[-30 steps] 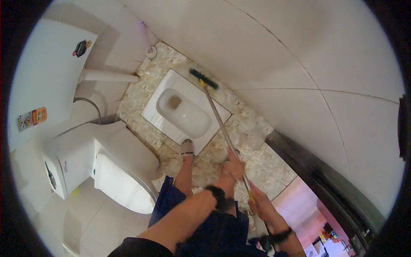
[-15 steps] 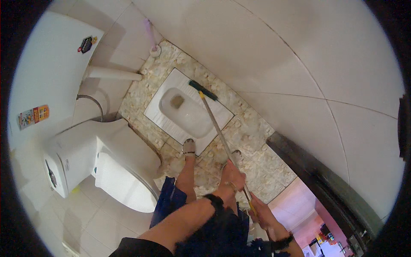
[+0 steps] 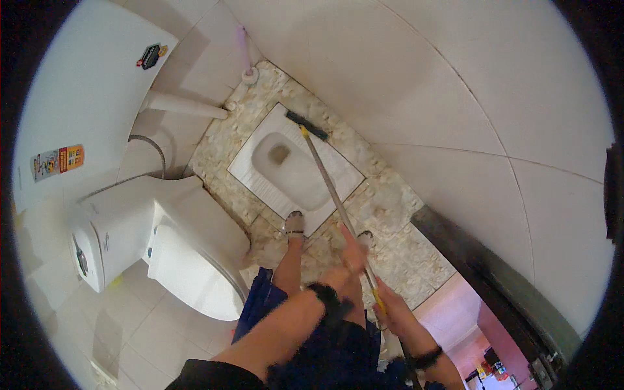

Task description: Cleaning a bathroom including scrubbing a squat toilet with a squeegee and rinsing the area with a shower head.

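A long-handled scrub brush point(image 3: 331, 185) slants across the middle of the view. Its dark green bristle head point(image 3: 306, 125) rests on the far right rim of a white squat toilet point(image 3: 341, 179) set into the floor. Partway down the pole, my left hand point(image 3: 354, 255), blurred by motion, is closed around the shaft. Lower on the pole, by a yellow section, my right hand point(image 3: 394, 309) grips it too. My sandalled feet stand at the near end of the squat pan, the left one point(image 3: 294, 224) on its edge.
At left stands a white seated toilet point(image 3: 195, 276) with its lid down. A white pipe point(image 3: 185, 104) and a purple-handled toilet brush point(image 3: 244, 55) are in the far corner. Tiled wall bounds the right, and a dark door edge point(image 3: 487, 266) flanks the doorway.
The brush head has slid a little up and left along the squat pan's rim. Both hands have pushed slightly forward with the pole. The whole view has shifted a bit.
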`<state>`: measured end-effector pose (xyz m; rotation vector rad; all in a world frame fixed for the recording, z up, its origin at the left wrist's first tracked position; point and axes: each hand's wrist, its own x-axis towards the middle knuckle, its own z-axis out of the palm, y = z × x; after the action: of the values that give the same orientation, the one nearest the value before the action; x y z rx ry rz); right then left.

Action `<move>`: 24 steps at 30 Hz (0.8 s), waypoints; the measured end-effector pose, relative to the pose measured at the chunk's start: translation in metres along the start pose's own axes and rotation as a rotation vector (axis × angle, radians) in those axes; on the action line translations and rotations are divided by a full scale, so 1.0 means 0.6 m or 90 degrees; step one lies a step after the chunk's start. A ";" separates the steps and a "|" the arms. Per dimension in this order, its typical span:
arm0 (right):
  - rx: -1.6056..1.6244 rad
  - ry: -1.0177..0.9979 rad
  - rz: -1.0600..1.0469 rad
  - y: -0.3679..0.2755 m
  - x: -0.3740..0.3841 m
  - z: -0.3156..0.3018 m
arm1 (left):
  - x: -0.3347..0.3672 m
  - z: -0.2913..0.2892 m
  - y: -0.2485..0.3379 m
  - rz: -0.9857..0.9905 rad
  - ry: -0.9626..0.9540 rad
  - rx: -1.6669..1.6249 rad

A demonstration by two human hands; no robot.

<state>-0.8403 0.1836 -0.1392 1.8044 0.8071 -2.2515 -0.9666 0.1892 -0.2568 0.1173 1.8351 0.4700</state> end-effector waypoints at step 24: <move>0.025 -0.013 0.180 -0.029 -0.027 0.091 | 0.030 -0.035 -0.131 0.224 0.124 0.176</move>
<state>-0.8903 0.1679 -0.1110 1.7811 0.4714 -2.1128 -0.9800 0.1177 -0.2974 0.6094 2.0730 0.4812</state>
